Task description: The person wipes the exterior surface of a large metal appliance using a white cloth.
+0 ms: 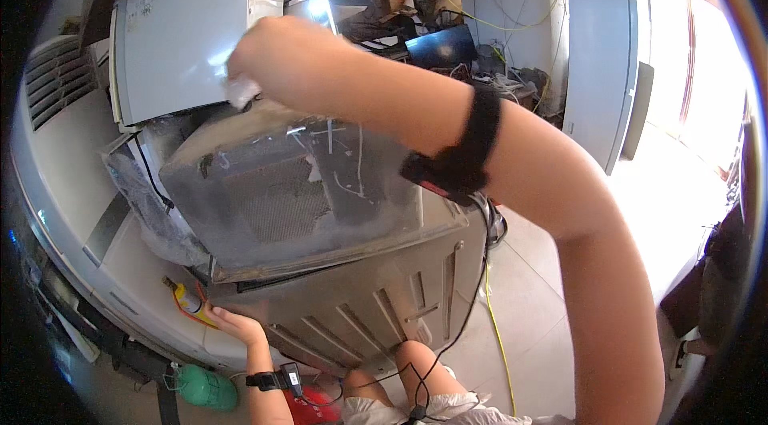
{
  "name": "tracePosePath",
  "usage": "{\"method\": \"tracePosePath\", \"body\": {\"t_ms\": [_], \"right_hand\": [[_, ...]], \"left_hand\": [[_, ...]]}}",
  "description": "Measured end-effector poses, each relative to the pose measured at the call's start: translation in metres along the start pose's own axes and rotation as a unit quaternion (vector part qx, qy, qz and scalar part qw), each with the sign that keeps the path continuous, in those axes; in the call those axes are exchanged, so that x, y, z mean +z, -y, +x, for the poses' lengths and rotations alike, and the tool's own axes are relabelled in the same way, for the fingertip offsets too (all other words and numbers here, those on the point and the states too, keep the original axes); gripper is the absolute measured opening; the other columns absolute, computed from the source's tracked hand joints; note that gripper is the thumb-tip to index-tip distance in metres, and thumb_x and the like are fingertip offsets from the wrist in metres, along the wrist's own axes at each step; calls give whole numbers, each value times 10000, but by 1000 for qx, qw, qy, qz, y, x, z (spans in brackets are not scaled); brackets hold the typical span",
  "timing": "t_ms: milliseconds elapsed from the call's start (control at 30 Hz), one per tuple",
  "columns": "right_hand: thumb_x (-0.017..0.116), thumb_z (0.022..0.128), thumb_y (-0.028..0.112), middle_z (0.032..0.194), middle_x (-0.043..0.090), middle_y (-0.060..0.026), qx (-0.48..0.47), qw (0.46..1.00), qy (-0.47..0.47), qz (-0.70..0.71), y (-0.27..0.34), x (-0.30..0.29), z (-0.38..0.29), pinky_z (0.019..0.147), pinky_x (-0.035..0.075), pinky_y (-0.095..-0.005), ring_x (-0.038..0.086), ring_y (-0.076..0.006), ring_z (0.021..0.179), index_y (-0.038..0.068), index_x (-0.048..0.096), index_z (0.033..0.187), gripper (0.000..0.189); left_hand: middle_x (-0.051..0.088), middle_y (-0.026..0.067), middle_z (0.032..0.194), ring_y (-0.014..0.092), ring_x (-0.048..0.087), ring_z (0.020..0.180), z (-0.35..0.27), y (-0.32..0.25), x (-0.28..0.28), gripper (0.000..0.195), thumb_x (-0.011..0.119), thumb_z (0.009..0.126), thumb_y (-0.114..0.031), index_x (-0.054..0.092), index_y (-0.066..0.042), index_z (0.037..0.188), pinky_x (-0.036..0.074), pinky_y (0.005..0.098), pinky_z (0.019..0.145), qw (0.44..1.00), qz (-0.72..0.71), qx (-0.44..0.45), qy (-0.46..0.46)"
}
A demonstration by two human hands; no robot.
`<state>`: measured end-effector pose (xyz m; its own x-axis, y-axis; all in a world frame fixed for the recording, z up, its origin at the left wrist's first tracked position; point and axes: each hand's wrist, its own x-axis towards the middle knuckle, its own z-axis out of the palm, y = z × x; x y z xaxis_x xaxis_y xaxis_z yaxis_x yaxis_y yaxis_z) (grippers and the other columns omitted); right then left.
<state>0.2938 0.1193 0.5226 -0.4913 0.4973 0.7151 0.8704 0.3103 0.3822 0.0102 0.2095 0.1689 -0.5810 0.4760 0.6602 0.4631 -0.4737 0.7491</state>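
My right hand [264,59] is raised at the upper left, its fingers closed on a crumpled whitish cloth or wipe [242,93], partly hidden by the hand. Beneath it lies a dusty metal appliance housing [372,203] with a mesh panel, resting on a ribbed metal cabinet [336,329]. Down at the lower left, my left hand [237,324] holds a yellow canister [191,301] with a metal top and a red-orange strip or tube along it. Black straps with small devices circle both arms.
A white appliance [180,35] stands behind the housing. Bubble wrap [150,215] hangs at its left. A green gas cylinder [207,388] stands on the floor at lower left. Black cables and a yellow cord [498,329] run at the right. A refrigerator [600,65] stands farther off.
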Motion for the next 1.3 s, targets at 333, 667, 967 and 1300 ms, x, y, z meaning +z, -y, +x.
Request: {"method": "tracePosePath", "body": {"t_ms": [333, 667, 967, 1300], "right_hand": [[582, 752, 86, 681, 613, -122, -35, 961, 181, -208, -92, 19, -48, 649, 509, -351, 624, -238, 704, 80, 654, 827, 104], [553, 800, 103, 795, 622, -121, 13, 974, 134, -183, -77, -5, -11, 692, 479, -379, 617, -210, 759, 52, 611, 939, 159], [596, 713, 87, 773, 639, -129, -42, 998, 40, -28, 110, 61, 60, 661, 515, -335, 632, -276, 751, 53, 659, 753, 82], [579, 740, 48, 811, 623, -110, 90, 928, 309, -189, -28, 0, -56, 702, 507, -344, 610, -271, 782, 62, 633, 824, 100]], "left_hand": [[439, 206, 1036, 313, 445, 934, -5, -6, 3, 572, 197, 919, -461, 389, 56, 1072, 349, 390, 838, 998, -39, 2, 49], [456, 208, 994, 317, 456, 906, 0, 10, -3, 563, 208, 927, -445, 410, 71, 1025, 353, 376, 823, 998, -55, 16, 40], [456, 224, 993, 328, 460, 903, -3, 1, 4, 594, 206, 917, -474, 407, 75, 1024, 351, 385, 826, 997, -67, 14, 46], [453, 211, 973, 319, 450, 873, 7, 20, -8, 548, 215, 924, -433, 421, 68, 1006, 355, 378, 805, 998, -49, 23, 32]]}}
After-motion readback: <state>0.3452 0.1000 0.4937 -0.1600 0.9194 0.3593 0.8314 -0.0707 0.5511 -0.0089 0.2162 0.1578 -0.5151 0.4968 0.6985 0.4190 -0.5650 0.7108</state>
